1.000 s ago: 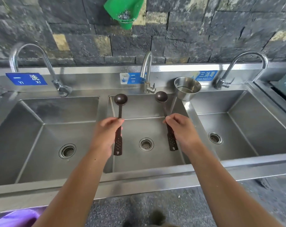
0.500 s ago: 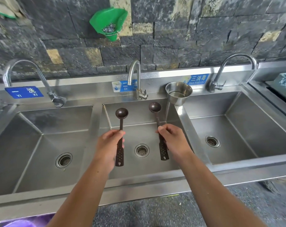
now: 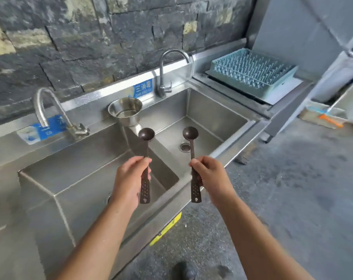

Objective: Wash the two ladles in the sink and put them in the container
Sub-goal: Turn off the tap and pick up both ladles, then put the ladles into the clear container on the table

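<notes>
A: Head view, lower centre: left hand (image 3: 131, 178) closed round left ladle (image 3: 145, 158); right hand (image 3: 209, 176) closed round right ladle (image 3: 192, 158), both mid-handle, bowls up.

B: Judged light, stiff, possibly slippery. Container (image 3: 124, 110) noted farther back, centre frame.

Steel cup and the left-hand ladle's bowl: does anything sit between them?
Nothing does. In the head view only the bare steel divider runs from the steel cup down to the ladle bowl.
</notes>
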The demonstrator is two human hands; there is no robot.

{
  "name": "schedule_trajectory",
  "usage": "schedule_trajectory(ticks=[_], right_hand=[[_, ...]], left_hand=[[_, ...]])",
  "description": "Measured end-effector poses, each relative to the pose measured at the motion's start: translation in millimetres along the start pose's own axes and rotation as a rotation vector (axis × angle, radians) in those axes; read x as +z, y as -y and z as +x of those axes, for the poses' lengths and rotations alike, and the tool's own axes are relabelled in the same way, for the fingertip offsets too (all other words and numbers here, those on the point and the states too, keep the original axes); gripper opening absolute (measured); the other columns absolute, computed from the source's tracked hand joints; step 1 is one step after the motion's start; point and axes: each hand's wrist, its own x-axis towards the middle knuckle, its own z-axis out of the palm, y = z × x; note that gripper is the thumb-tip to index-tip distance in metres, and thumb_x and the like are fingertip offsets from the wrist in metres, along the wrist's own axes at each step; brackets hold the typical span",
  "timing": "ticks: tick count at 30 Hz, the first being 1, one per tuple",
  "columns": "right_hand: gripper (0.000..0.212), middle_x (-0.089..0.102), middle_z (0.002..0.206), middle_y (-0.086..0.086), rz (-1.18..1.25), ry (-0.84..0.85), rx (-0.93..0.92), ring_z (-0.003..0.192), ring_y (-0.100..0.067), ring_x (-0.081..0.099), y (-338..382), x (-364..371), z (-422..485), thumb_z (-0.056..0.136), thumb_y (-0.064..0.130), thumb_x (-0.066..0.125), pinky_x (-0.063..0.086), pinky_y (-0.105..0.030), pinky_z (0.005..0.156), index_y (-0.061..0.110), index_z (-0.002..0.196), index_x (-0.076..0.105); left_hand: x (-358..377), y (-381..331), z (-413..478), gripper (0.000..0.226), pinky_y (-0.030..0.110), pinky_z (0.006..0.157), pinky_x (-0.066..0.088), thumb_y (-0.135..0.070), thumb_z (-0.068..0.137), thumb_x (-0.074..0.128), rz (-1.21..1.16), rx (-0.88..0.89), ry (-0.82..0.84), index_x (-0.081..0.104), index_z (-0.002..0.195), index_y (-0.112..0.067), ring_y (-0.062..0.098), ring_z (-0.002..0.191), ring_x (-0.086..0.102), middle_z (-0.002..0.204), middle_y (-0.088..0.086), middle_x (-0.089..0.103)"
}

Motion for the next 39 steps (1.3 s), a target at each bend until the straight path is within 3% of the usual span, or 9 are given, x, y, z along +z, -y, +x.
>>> schedule_trajectory(ticks=[5,9,14,19,24,28,32,39], right_hand=[[0.030,0.050,0.059,-0.006,0.022,-0.353,0.020,0.047,-0.011,0.043,-23.0,-57.9,-71.2,0.095,0.018,0.062,0.039,-0.022,0.045,-0.009,0.082,0.061],[0.029,0.050,0.058,-0.003,0.062,-0.645,0.093,0.046,-0.010,0.042,-49.6,-99.5,-147.1,0.095,0.020,0.062,0.036,-0.023,0.046,0.001,0.074,0.061],[0.032,0.052,0.064,-0.010,0.121,-0.959,0.132,0.045,-0.010,0.043,-73.1,-142.8,-250.1,0.097,0.019,0.060,0.036,-0.020,0.044,-0.011,0.085,0.059],[0.029,0.048,0.052,0.004,0.199,-1.192,0.122,0.043,-0.008,0.041,-84.4,-168.7,-345.3,0.097,0.017,0.060,0.036,-0.019,0.043,-0.008,0.083,0.060],[0.022,0.049,0.064,-0.006,0.296,-1.361,0.083,0.050,-0.010,0.041,-103.1,-189.8,-449.2,0.097,0.017,0.060,0.037,-0.019,0.046,0.000,0.085,0.065],[0.022,0.050,0.059,0.000,0.317,-1.494,0.073,0.047,-0.008,0.040,-121.9,-205.6,-545.3,0.097,0.014,0.060,0.036,-0.017,0.042,-0.003,0.085,0.065],[0.020,0.052,0.065,-0.010,0.358,-1.622,0.062,0.049,-0.010,0.040,-139.5,-213.7,-647.5,0.098,0.014,0.059,0.033,-0.016,0.042,0.003,0.082,0.066],[0.020,0.051,0.057,-0.001,0.449,-1.859,0.045,0.047,-0.009,0.040,-169.2,-203.5,-801.8,0.097,0.017,0.061,0.031,-0.017,0.043,0.004,0.083,0.067]], left_hand=[[62.2,25.3,-19.1,0.007,0.026,0.049,0.038,-0.006,0.092,0.060,0.067,-0.075,0.366,0.064,0.087,-0.003,0.011,0.044,0.048,0.055,0.002,0.054],[111.7,54.3,-64.6,0.008,0.029,0.052,0.037,-0.009,0.092,0.061,0.138,-0.142,0.645,0.065,0.085,-0.006,0.013,0.047,0.047,0.057,0.002,0.056],[167.0,77.2,-148.0,0.011,0.029,0.053,0.039,-0.011,0.093,0.060,0.209,-0.214,0.975,0.065,0.084,-0.007,0.014,0.049,0.048,0.061,0.004,0.055],[201.3,90.1,-242.8,0.011,0.029,0.053,0.039,-0.011,0.094,0.060,0.262,-0.267,1.225,0.064,0.086,-0.005,0.011,0.046,0.050,0.063,0.007,0.055],[220.0,107.6,-354.2,0.009,0.027,0.051,0.042,-0.011,0.094,0.061,0.293,-0.304,1.452,0.065,0.090,-0.004,0.013,0.048,0.050,0.063,0.006,0.057],[222.5,127.9,-455.1,0.008,0.022,0.045,0.042,-0.008,0.095,0.059,0.298,-0.336,1.568,0.062,0.090,-0.003,0.011,0.044,0.048,0.062,0.006,0.054],[211.7,150.7,-557.6,0.009,0.021,0.044,0.043,-0.008,0.094,0.059,0.323,-0.364,1.686,0.064,0.087,-0.004,0.011,0.044,0.049,0.061,0.006,0.055],[184.9,184.5,-716.7,0.011,0.020,0.045,0.043,-0.008,0.094,0.059,0.398,-0.434,1.938,0.066,0.085,-0.007,0.013,0.048,0.048,0.061,0.004,0.056]])
